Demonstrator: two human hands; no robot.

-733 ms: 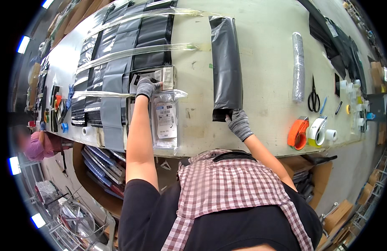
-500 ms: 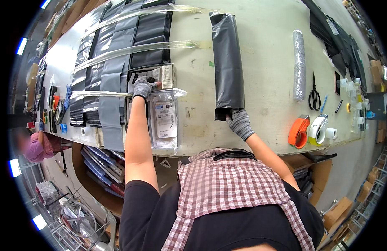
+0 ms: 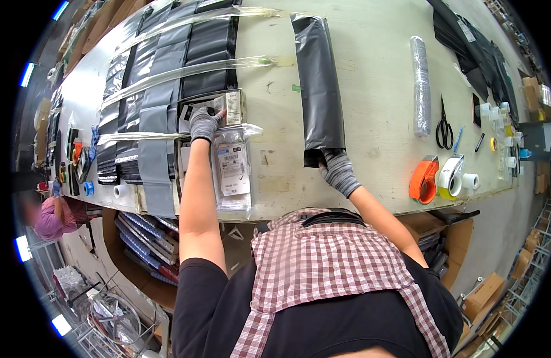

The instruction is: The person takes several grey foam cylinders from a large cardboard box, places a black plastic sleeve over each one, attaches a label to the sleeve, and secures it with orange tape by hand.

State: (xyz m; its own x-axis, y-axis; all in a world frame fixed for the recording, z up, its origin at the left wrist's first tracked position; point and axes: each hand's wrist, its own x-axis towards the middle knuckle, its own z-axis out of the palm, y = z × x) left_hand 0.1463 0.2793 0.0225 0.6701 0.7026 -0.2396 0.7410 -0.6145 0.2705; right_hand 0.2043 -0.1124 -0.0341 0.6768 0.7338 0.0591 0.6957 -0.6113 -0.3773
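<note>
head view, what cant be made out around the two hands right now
In the head view:
Black bag: whether it holds anything; opaque film hides the inside.
Right hand: some fingers, hidden at the bag's near end; inside or under, I can't tell.
Left hand: its exact grip at the box, hidden by its own back.
Dark bags: far ends, cut off by the top edge.

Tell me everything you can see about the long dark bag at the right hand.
The long, narrow bag is dark grey and looks like smooth, glossy plastic, with light creases at its far end and a blacker strip at its near end. It lies lengthwise on the pale table, far end slightly left. The gloved right hand touches its near right corner; the fingertips are partly hidden.
</note>
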